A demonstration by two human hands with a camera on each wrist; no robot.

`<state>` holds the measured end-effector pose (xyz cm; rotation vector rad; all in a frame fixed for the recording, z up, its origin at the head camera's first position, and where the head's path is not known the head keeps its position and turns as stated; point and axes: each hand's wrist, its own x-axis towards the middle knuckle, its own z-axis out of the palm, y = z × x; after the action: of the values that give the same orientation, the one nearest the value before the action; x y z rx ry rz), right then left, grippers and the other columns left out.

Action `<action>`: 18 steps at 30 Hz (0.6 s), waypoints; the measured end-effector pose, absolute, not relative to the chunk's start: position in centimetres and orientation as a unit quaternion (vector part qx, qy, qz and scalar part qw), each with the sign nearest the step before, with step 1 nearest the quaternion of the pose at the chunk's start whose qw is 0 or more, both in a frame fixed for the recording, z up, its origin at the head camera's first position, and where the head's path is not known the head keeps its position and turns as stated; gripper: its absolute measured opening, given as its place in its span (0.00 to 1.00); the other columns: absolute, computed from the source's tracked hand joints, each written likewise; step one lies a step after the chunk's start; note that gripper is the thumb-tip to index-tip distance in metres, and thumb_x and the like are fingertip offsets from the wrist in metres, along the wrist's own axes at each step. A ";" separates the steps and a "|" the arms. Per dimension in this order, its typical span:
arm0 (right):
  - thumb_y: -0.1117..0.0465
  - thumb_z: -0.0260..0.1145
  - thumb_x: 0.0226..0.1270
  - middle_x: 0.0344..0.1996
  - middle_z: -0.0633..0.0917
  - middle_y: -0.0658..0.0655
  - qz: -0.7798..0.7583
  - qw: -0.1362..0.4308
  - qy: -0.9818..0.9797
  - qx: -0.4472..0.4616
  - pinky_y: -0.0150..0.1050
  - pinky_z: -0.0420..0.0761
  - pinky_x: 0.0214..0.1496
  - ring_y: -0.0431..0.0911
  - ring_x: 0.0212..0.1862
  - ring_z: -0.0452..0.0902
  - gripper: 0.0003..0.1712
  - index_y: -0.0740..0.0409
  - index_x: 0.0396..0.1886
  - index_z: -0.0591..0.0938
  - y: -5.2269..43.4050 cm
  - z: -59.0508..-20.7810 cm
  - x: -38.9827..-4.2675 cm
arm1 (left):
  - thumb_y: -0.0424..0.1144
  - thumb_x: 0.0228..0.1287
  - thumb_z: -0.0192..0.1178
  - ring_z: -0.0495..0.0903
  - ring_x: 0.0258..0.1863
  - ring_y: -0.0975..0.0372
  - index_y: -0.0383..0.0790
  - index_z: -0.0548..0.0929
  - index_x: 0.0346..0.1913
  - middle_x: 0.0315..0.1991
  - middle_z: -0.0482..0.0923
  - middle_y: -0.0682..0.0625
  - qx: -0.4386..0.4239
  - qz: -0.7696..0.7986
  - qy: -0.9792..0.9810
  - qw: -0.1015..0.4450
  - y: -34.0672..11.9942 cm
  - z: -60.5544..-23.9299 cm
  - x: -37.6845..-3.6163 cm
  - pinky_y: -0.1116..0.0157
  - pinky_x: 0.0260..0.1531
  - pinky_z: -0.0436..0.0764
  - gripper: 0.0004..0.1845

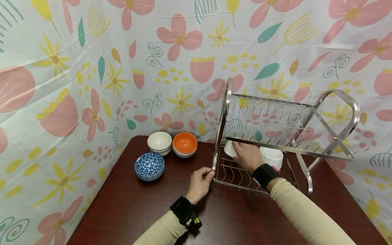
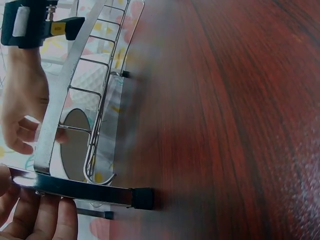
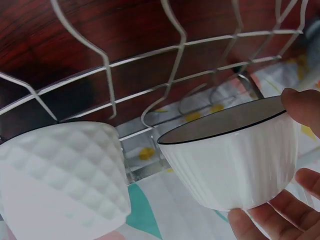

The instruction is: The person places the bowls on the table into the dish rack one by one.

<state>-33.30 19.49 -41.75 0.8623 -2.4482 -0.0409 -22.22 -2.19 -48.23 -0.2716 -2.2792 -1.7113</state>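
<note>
Your right hand [image 1: 247,155] grasps 1 white bowl [image 3: 235,162] inside the rack [image 1: 277,126], beside 1 cup [image 3: 62,175]. Your left hand [image 1: 199,183] grips the rack's leg on the tabletop [image 1: 137,207].

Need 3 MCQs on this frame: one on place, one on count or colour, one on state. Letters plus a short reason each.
1. Where is the white ribbed bowl with a dark rim that the right hand holds?
A. on the rack's top tier
B. in the lower tier of the two-tier steel wire dish rack
C. on the table by the orange bowl

2. How many bowl stacks stand on the dark red wooden table left of the rack?
A. one
B. two
C. three

3. What is the left hand doing?
A. gripping the rack's front left frame
B. lying flat on the table
C. holding a blue bowl

Answers:
1 B: the hand reaches under the upper tier, next to a white diamond-textured bowl.
2 C: white, orange and blue patterned stacks.
3 A: its fingers curl round the steel bar.
</note>
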 end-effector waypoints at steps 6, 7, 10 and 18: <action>0.58 0.77 0.38 0.30 0.76 0.61 -0.052 0.264 -0.910 0.316 0.53 0.75 0.30 0.60 0.30 0.75 0.32 0.62 0.43 0.72 19.1 -42.9 -33.5 | 0.39 0.67 0.60 0.76 0.31 0.66 0.39 0.85 0.41 0.34 0.83 0.52 -0.090 -0.592 -0.789 0.138 -2.2 -48.2 -22.2 0.69 0.33 0.74 0.07; 0.57 0.77 0.38 0.31 0.76 0.62 -0.059 0.264 -0.910 0.314 0.53 0.75 0.32 0.60 0.32 0.75 0.33 0.63 0.44 0.72 19.0 -43.0 -33.5 | 0.39 0.67 0.60 0.76 0.31 0.66 0.39 0.85 0.41 0.34 0.83 0.52 -0.090 -0.593 -0.789 0.137 -2.2 -48.2 -22.2 0.69 0.33 0.74 0.07; 0.56 0.75 0.40 0.36 0.76 0.63 -0.085 0.268 -0.909 0.308 0.53 0.75 0.36 0.59 0.37 0.75 0.34 0.67 0.47 0.72 18.8 -43.4 -33.6 | 0.39 0.67 0.60 0.76 0.31 0.66 0.38 0.85 0.41 0.34 0.83 0.52 -0.090 -0.593 -0.788 0.139 -2.2 -48.2 -22.2 0.69 0.33 0.74 0.08; 0.53 0.72 0.46 0.36 0.74 0.63 -0.140 0.272 -0.901 0.307 0.50 0.75 0.38 0.56 0.38 0.73 0.32 0.71 0.45 0.74 18.7 -44.0 -33.7 | 0.39 0.66 0.61 0.77 0.30 0.66 0.40 0.86 0.39 0.33 0.83 0.53 -0.090 -0.589 -0.790 0.144 -2.1 -48.3 -22.3 0.70 0.33 0.74 0.07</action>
<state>-33.72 18.70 -44.03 0.8258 -2.4257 -0.3779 -22.28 -2.13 -48.25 -0.2586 -2.2759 -1.6986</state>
